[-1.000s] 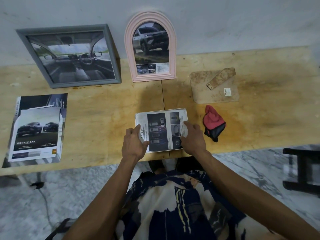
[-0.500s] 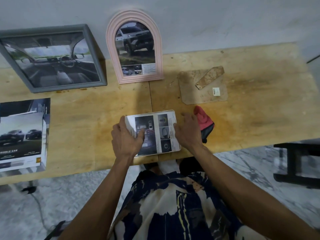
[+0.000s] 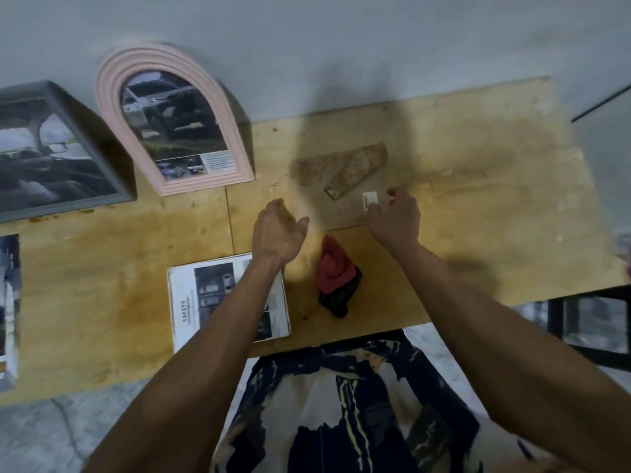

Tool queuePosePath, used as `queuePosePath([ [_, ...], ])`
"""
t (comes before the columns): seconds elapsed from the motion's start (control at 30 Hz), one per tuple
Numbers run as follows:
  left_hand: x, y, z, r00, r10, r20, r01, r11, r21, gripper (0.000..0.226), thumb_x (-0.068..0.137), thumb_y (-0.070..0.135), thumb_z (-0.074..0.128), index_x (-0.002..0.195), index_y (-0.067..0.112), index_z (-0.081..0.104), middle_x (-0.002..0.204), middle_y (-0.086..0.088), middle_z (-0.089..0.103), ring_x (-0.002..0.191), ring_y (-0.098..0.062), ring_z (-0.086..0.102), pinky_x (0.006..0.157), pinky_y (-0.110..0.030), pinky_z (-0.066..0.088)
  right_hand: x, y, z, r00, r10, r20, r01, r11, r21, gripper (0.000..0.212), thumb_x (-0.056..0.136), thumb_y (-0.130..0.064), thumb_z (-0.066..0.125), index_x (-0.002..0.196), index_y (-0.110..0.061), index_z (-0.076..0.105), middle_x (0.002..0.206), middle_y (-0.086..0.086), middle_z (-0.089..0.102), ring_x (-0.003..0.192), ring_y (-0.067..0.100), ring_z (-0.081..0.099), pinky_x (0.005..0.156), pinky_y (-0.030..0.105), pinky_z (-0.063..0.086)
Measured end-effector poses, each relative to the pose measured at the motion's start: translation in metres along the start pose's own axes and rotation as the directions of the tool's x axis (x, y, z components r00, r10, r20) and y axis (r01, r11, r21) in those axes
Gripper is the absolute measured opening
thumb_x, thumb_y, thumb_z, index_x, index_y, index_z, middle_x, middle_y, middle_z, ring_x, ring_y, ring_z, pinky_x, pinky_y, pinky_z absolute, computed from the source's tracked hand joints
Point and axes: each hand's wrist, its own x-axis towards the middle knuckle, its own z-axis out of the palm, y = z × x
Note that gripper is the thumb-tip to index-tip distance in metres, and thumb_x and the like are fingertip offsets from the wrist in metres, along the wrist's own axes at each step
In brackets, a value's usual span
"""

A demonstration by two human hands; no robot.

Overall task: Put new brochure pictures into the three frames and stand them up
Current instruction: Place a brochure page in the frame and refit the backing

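A white frame (image 3: 191, 302) with a "SAFETY" brochure picture lies flat at the table's near edge, partly under my left forearm. Its brown backing board (image 3: 314, 169) with a stand leg (image 3: 355, 169) lies further back. My left hand (image 3: 278, 230) hovers open between the frame and the board, holding nothing. My right hand (image 3: 396, 216) reaches the board's right edge, with bent fingers touching it beside a small white sticker (image 3: 369, 199). A pink arched frame (image 3: 174, 121) and a grey frame (image 3: 51, 148) stand against the wall with car pictures in them. The view is blurred.
A red and black cloth (image 3: 336, 278) lies just right of the white frame. Brochures (image 3: 8, 302) lie at the far left of the wooden table (image 3: 478, 216). A black metal stand (image 3: 580, 322) is on the floor to the right.
Both hands have let go of the white frame and moved back toward the backing board. The frame stays flat on the table. The camera has swung right and closer.
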Motion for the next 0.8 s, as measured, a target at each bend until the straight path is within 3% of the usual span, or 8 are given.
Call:
queuePosePath([
  [0.17,0.028,0.030,0.016,0.998,-0.059,-0.020,0.060,0.996,0.060,0.062,0.084,0.038,0.075,0.133,0.007,0.052,0.126,-0.013,0.062,0.116,-0.032,0.060,0.093,-0.031,0.050,0.047,0.003,-0.012,0.993,-0.007,0.120,0.019,0.995,-0.096,0.060,0.091,-0.025,0.053,0.146,-0.005,0.036,0.147,0.018,0.040,0.135,0.036,0.037,0.111,0.046,0.034],
  [0.27,0.037,0.045,0.022,0.993,-0.108,-0.038,0.111,0.989,0.098,0.049,0.085,0.030,0.074,0.126,0.007,0.058,0.126,-0.014,0.062,0.117,-0.033,0.059,0.095,-0.034,0.049,0.066,0.005,-0.011,0.985,0.032,0.171,-0.013,0.994,-0.111,0.057,0.094,-0.025,0.052,0.145,-0.006,0.036,0.147,0.016,0.039,0.134,0.035,0.037,0.108,0.040,0.032],
  [0.4,0.045,0.059,0.026,0.984,-0.167,-0.066,0.176,0.971,0.161,0.053,0.089,0.027,0.068,0.135,0.004,0.053,0.134,-0.018,0.058,0.122,-0.035,0.056,0.098,-0.034,0.046,0.076,0.002,-0.002,0.993,0.024,0.112,-0.008,0.991,-0.137,0.053,0.090,-0.031,0.052,0.136,-0.006,0.043,0.135,0.019,0.049,0.126,0.035,0.042,0.105,0.039,0.033],
  [0.53,0.052,0.060,0.028,0.962,-0.261,-0.082,0.265,0.964,0.030,0.053,0.083,0.028,0.072,0.131,0.010,0.057,0.130,-0.012,0.063,0.118,-0.032,0.060,0.099,-0.043,0.053,0.080,-0.003,0.001,0.990,0.095,0.102,-0.083,0.990,-0.111,0.059,0.091,-0.040,0.054,0.140,-0.011,0.039,0.139,0.020,0.043,0.128,0.037,0.042,0.107,0.044,0.037],
  [0.63,0.056,0.055,0.031,0.956,-0.269,-0.113,0.268,0.963,-0.024,0.045,0.086,0.025,0.069,0.128,0.012,0.060,0.123,-0.008,0.065,0.115,-0.028,0.062,0.099,-0.038,0.053,0.084,-0.006,0.000,0.984,0.138,0.111,-0.139,0.990,-0.006,0.064,0.085,-0.048,0.060,0.136,-0.013,0.043,0.134,0.016,0.048,0.125,0.035,0.046,0.104,0.044,0.041],
  [0.73,0.056,0.050,0.029,0.970,-0.212,-0.120,0.214,0.977,0.008,0.036,0.085,0.015,0.072,0.118,0.019,0.060,0.098,0.003,0.064,0.091,-0.014,0.065,0.082,-0.026,0.053,0.084,-0.007,-0.005,0.972,0.193,0.130,-0.206,0.974,0.095,0.073,0.077,-0.055,0.066,0.133,-0.012,0.048,0.129,0.011,0.055,0.117,0.029,0.055,0.094,0.039,0.047],
  [0.77,0.060,0.047,0.027,0.972,-0.204,-0.118,0.212,0.975,0.067,0.027,0.084,0.013,0.072,0.107,0.022,0.059,0.086,0.006,0.061,0.076,-0.009,0.062,0.070,-0.024,0.054,0.084,-0.009,-0.007,0.968,0.203,0.149,-0.223,0.966,0.134,0.075,0.075,-0.056,0.068,0.132,-0.011,0.050,0.127,0.009,0.056,0.114,0.028,0.058,0.092,0.038,0.049],
  [0.8,0.061,0.047,0.024,0.974,-0.207,-0.088,0.209,0.978,0.010,0.015,0.088,0.012,0.067,0.092,0.022,0.056,0.073,0.008,0.056,0.060,-0.006,0.056,0.057,-0.021,0.051,0.081,-0.009,-0.010,0.963,0.208,0.170,-0.238,0.954,0.180,0.077,0.074,-0.055,0.071,0.133,-0.010,0.050,0.125,0.007,0.057,0.111,0.026,0.059,0.091,0.038,0.051],
])
